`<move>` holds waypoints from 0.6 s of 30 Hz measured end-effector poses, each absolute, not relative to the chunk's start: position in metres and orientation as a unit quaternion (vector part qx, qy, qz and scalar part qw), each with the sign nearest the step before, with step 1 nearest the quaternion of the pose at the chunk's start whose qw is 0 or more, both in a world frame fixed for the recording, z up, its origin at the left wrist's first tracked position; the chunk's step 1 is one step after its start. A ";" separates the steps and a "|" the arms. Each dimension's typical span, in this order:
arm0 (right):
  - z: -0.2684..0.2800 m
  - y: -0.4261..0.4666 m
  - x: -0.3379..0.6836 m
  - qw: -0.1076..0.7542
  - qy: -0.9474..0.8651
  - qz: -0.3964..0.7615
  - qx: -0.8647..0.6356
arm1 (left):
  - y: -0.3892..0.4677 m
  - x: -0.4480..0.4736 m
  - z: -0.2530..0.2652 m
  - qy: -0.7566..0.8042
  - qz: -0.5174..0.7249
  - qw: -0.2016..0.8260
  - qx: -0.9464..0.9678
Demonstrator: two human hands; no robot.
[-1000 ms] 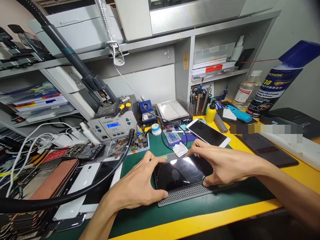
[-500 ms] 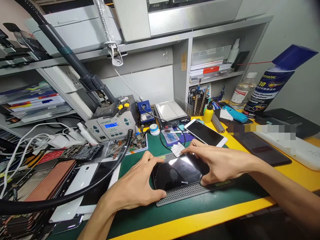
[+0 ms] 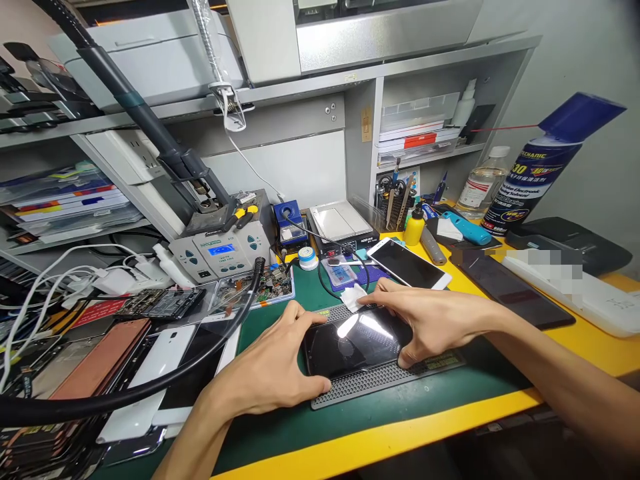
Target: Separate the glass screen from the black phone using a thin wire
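On grey mat (image 3: pixel 380 382), black phone (image 3: pixel 350 347), L hand (image 3: pixel 270 373), R hand (image 3: pixel 430 320) gripping ends

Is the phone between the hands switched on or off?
Off, it seems: the phone lies screen up on the grey mat, and its glass is black, showing only glare from the lamp.

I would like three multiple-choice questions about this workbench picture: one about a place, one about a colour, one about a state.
1. Where does the black phone lie?
A. on the grey perforated pad
B. on the upper shelf
C. inside the tool cup

2. What colour is the small squeeze bottle?
A. red
B. yellow
C. white

3. How is the black phone held?
A. by no hand
B. lifted high by one hand
C. left hand and right hand at its ends

Answers: 1 A, the pad shows beneath it; 2 B, its body is yellow; 3 C, fingers grip both ends.
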State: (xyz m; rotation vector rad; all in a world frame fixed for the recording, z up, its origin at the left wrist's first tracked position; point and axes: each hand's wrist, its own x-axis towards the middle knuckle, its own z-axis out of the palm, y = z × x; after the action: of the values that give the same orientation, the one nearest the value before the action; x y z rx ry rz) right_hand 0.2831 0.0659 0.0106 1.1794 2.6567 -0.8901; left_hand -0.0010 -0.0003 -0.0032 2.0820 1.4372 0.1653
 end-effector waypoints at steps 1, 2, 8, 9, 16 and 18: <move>0.011 0.066 0.283 0.055 0.873 -0.291 0.387 | 0.000 -0.001 -0.004 0.539 0.063 0.298 0.785; 0.011 0.067 0.283 0.059 0.874 -0.290 0.386 | 0.000 -0.001 -0.004 0.537 0.066 0.298 0.786; 0.012 0.067 0.281 0.062 0.875 -0.282 0.388 | 0.000 -0.003 -0.005 0.536 0.069 0.304 0.785; 0.012 0.067 0.281 0.064 0.875 -0.282 0.389 | 0.000 -0.003 -0.005 0.536 0.069 0.304 0.784; 0.014 0.066 0.281 0.074 0.866 -0.284 0.404 | 0.001 -0.003 -0.006 0.533 0.077 0.302 0.787; 0.014 0.067 0.281 0.080 0.864 -0.286 0.406 | 0.002 -0.003 -0.006 0.531 0.078 0.303 0.787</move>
State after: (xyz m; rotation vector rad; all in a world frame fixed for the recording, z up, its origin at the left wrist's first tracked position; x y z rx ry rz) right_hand 0.2811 0.0667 0.0137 1.2153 2.5835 -0.8555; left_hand -0.0033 0.0016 -0.0065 2.0872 1.4089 0.2060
